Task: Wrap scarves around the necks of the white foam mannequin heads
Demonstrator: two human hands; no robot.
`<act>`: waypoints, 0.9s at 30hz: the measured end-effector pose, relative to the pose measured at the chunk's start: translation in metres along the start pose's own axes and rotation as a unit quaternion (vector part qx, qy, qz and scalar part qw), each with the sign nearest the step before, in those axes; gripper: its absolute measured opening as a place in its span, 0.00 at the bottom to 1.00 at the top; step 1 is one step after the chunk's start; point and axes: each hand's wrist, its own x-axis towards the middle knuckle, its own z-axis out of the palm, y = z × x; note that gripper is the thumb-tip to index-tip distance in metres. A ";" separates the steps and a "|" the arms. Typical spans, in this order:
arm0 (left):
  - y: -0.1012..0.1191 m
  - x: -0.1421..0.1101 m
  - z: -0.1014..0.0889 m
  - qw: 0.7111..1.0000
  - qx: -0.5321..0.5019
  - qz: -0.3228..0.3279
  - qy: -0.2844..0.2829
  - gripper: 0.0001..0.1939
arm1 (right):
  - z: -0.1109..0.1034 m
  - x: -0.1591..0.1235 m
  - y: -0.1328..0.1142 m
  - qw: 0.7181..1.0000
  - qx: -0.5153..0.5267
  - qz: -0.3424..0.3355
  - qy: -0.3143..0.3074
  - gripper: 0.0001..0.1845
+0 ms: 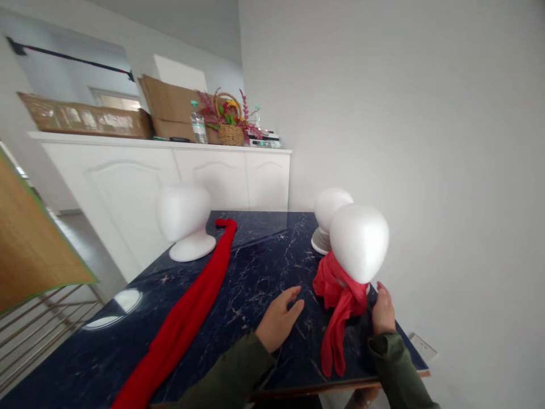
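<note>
- Scarf (187, 318), long and red, lies loose on the dark marbled table (264, 250), well left of the nearest foam head (359, 241).
- Left hand (279, 321) rests flat, fingers spread, just left of that head, holding nothing.
- Knotted scarf (340, 301) (soft, thin, probably slippery) hangs round the head's neck; best gripped at its dangling tails.
- Right hand (383, 312) touches the head's base, fingers curled; the smooth white foam likely tips easily.

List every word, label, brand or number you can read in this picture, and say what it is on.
No text can be read.
Long cardboard box on the white cabinet: printed panels, too blurred to read.
Water bottle: label too small to read.
Foam heads, red scarves, dark marble table: no markings.
</note>
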 end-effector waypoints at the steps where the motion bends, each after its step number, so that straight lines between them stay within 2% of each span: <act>1: 0.003 -0.016 -0.025 0.999 0.044 0.004 0.007 0.22 | -0.004 -0.008 -0.001 1.000 -0.011 0.005 0.015 0.31; 2: 0.005 -0.031 -0.051 0.993 0.109 -0.002 0.040 0.19 | -0.007 -0.017 -0.002 0.999 -0.021 0.007 0.034 0.30; 3: 0.004 -0.044 -0.077 0.979 0.176 -0.013 0.100 0.19 | -0.011 -0.028 -0.003 0.998 -0.024 0.000 0.049 0.30; 4: 0.001 -0.055 -0.102 0.956 0.248 -0.023 0.155 0.21 | -0.014 -0.040 -0.004 0.997 -0.031 -0.008 0.070 0.29; 6: -0.010 -0.072 -0.145 0.889 0.395 -0.065 0.222 0.27 | -0.019 -0.067 -0.009 0.991 -0.061 -0.025 0.117 0.25; 8: -0.026 -0.084 -0.172 0.823 0.505 -0.133 0.224 0.32 | -0.019 -0.098 -0.016 0.984 -0.089 -0.046 0.146 0.22; 9: -0.033 -0.088 -0.180 0.801 0.537 -0.166 0.207 0.32 | -0.016 -0.113 -0.021 0.984 -0.092 -0.056 0.144 0.21; 10: -0.040 -0.091 -0.184 0.787 0.556 -0.191 0.187 0.31 | -0.011 -0.128 -0.026 0.986 -0.083 -0.066 0.127 0.19; 12: -0.049 -0.095 -0.184 0.782 0.569 -0.204 0.152 0.23 | 0.006 -0.158 -0.039 0.995 -0.041 -0.086 0.032 0.18; 14: -0.054 -0.095 -0.181 0.788 0.567 -0.196 0.135 0.15 | 0.031 -0.183 -0.054 0.987 0.006 -0.095 -0.126 0.18; 15: -0.055 -0.095 -0.181 0.793 0.562 -0.195 0.134 0.11 | 0.045 -0.195 -0.061 0.973 0.026 -0.091 -0.210 0.17; 17: -0.055 -0.093 -0.181 0.810 0.536 -0.197 0.137 0.08 | 0.077 -0.214 -0.077 0.934 0.057 -0.051 -0.349 0.17; 18: -0.054 -0.093 -0.182 0.826 0.511 -0.194 0.139 0.08 | 0.093 -0.222 -0.084 0.916 0.076 -0.013 -0.395 0.17; 20: -0.048 -0.094 -0.182 0.871 0.437 -0.169 0.147 0.07 | 0.125 -0.235 -0.097 0.878 0.124 0.112 -0.449 0.18; 21: -0.044 -0.097 -0.180 0.896 0.391 -0.148 0.151 0.07 | 0.141 -0.241 -0.102 0.849 0.150 0.193 -0.468 0.20; 22: -0.040 -0.100 -0.177 0.918 0.344 -0.125 0.153 0.07 | 0.155 -0.245 -0.107 0.807 0.175 0.277 -0.491 0.22; 24: -0.030 -0.112 -0.166 0.949 0.262 -0.091 0.147 0.09 | 0.182 -0.253 -0.115 0.692 0.222 0.411 -0.550 0.26; 26: -0.021 -0.130 -0.153 0.968 0.215 -0.070 0.114 0.11 | 0.206 -0.257 -0.123 0.589 0.255 0.478 -0.600 0.32; 27: -0.017 -0.140 -0.147 0.975 0.199 -0.063 0.077 0.11 | 0.216 -0.257 -0.127 0.557 0.268 0.497 -0.609 0.35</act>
